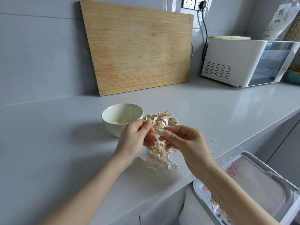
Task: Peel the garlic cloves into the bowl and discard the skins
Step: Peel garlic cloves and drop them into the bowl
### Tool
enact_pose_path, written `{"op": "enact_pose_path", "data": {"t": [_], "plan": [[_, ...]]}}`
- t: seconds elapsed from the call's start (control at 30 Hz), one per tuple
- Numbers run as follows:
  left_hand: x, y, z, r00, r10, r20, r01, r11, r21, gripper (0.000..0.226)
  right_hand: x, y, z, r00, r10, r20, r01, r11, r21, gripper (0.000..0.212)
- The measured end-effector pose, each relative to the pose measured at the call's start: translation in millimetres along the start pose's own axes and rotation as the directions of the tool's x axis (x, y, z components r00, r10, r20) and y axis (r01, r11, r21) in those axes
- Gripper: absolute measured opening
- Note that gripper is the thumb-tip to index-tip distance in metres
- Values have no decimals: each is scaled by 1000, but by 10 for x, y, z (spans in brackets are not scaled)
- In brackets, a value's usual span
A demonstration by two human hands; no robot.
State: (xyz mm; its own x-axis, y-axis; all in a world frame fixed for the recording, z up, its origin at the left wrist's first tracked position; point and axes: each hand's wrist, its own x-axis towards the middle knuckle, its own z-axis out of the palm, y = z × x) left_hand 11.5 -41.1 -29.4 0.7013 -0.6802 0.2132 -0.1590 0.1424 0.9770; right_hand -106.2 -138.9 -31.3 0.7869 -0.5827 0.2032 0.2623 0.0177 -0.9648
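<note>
Partly done: a few peeled cloves (125, 121) lie in the bowl (110, 125), unpeeled cloves (163, 119) wait beside it, skins (159, 157) remain heaped on the desk (65, 143), the right hand (183, 140) pinches a clove (162, 132), and the left hand (136, 137) pinches a skin scrap (148, 122).

bowl (113, 116): glossy ceramic | cutting board (139, 46): matt wood | skins (160, 157): papery

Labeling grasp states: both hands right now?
Left hand: pinches what looks like garlic skin.
Right hand: pinches a garlic clove.

Red print on bin liner (259, 179), small mark on cutting board (139, 49), neither legible
</note>
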Motion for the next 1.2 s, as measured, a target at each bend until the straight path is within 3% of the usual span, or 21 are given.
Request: {"op": "enact_pose_path", "data": {"t": [0.17,0.27,0.43,0.53,0.6,0.8,0.93,1.0,1.13,1.2], "plan": [[-19,6,11,998,20,63,-28,991,128,53,0,-16,12,996,-56,-69,53,997,-56,19],[-12,-25,5,991,92,96,-108,977,186,47,-13,25,34,979,-179,-100,148,955,-255,9],[-4,-72,-6,983,144,113,-169,953,253,23,-25,125,21,904,-424,-53,323,759,-566,10],[-5,-67,-16,989,107,104,-128,967,222,20,9,173,12,781,-622,61,477,531,-700,10],[-11,-67,-25,990,72,120,-95,976,195,21,28,190,-6,729,-673,120,521,433,-736,11],[-37,-58,4,988,114,102,-141,935,325,21,8,179,-34,767,-634,105,516,510,-689,12],[-55,-33,-4,988,130,84,-151,924,351,22,-35,128,-30,923,-385,-17,326,805,-495,12],[-56,-20,-4,993,74,89,-97,953,287,21,-25,107,-35,954,-295,-49,256,890,-378,12],[-70,10,-3,990,58,133,-80,981,175,31,-8,94,-41,963,-265,-47,243,931,-273,15],[-76,3,-1,980,142,142,-179,938,297,31,-25,98,-40,955,-295,-27,270,904,-332,14]]}}
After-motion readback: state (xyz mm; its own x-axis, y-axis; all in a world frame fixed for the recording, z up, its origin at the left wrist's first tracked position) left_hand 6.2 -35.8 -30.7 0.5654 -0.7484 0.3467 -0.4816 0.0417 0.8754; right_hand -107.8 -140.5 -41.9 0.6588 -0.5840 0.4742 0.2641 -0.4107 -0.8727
